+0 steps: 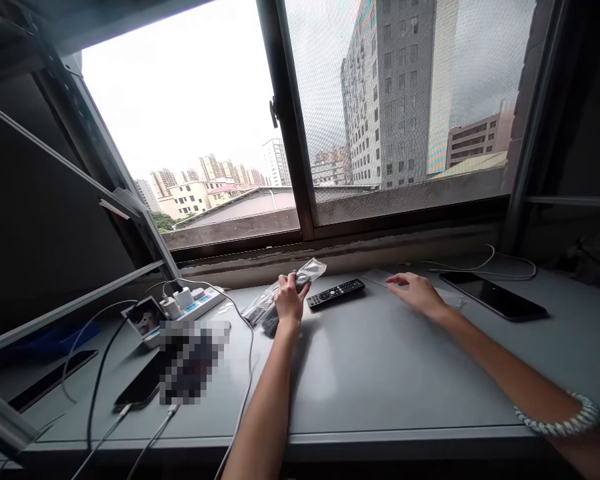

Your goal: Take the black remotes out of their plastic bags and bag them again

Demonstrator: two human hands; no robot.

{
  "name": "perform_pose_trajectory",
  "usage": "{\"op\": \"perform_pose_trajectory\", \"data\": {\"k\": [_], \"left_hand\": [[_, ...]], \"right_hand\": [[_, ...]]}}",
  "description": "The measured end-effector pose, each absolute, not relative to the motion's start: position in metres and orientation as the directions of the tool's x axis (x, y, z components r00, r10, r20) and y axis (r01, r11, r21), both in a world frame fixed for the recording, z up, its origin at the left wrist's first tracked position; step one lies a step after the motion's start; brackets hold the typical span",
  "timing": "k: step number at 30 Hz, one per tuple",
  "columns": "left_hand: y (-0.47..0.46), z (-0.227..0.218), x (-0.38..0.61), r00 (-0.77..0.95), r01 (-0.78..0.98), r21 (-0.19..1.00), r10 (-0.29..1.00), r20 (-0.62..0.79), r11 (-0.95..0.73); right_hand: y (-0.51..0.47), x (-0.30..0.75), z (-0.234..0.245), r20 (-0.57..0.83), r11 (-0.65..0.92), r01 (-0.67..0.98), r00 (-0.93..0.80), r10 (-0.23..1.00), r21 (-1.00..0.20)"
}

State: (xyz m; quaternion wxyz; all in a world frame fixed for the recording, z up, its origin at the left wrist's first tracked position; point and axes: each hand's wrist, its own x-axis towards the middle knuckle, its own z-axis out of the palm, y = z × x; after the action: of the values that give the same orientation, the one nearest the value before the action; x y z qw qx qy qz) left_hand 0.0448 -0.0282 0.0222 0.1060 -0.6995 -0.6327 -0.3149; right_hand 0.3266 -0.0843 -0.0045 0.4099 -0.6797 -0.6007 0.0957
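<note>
My left hand (289, 301) is closed around a clear plastic bag (312, 269) with dark contents that I cannot make out. The bag slants across the table, its clear end sticking up past my fingers. Just right of that hand lies a black remote control (336, 293), buttons up. My right hand (417, 293) hovers low over the table right of the remote, thumb and fingers apart, nothing visible in them. Close to its fingertips is a thin clear plastic piece (376, 276), lying flat.
A large dark phone or tablet (493, 295) and a white cable (523, 275) lie at the right. On the left are a power strip (200, 305) with plugs, a photo card (145, 317), a charging phone (143, 383) and loose cables. A window (307, 220) rises behind the grey table (360, 380).
</note>
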Motion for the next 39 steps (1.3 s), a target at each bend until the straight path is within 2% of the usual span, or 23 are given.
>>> {"op": "perform_pose_trajectory", "data": {"k": [3,6,10,13,16,26,31,34,39], "left_hand": [[-0.035,0.020,0.060,0.139,0.898,0.243,0.761,0.633,-0.366],[-0.042,0.014,0.077,0.307,0.821,0.180,0.686,0.660,-0.542],[-0.052,0.007,0.097,0.470,0.752,0.094,0.629,0.619,-0.653],[-0.058,0.006,0.105,0.498,0.744,0.087,0.637,0.588,-0.662],[-0.062,0.008,0.110,0.498,0.744,0.102,0.651,0.573,-0.660],[-0.066,0.008,0.113,0.521,0.761,0.096,0.693,0.498,-0.641],[-0.066,0.006,0.113,0.541,0.753,0.085,0.687,0.486,-0.653],[-0.066,0.006,0.113,0.543,0.752,0.089,0.691,0.478,-0.653],[-0.067,0.008,0.113,0.544,0.751,0.107,0.703,0.457,-0.651]], "right_hand": [[-0.085,0.315,-0.001,0.398,0.156,0.646,0.247,0.884,-0.747],[-0.086,0.306,-0.001,0.390,0.227,0.532,0.215,0.895,-0.816],[-0.082,0.302,-0.005,0.365,0.280,0.371,0.185,0.912,-0.886],[-0.079,0.303,-0.007,0.334,0.258,0.301,0.240,0.911,-0.918],[-0.077,0.305,-0.007,0.311,0.221,0.298,0.302,0.901,-0.929],[-0.085,0.305,0.001,0.345,0.119,0.496,0.393,0.852,-0.860],[-0.086,0.303,0.000,0.288,0.043,0.541,0.378,0.880,-0.840],[-0.086,0.302,0.001,0.226,0.045,0.487,0.320,0.920,-0.872],[-0.085,0.302,0.001,0.153,0.100,0.230,0.228,0.961,-0.968]]}}
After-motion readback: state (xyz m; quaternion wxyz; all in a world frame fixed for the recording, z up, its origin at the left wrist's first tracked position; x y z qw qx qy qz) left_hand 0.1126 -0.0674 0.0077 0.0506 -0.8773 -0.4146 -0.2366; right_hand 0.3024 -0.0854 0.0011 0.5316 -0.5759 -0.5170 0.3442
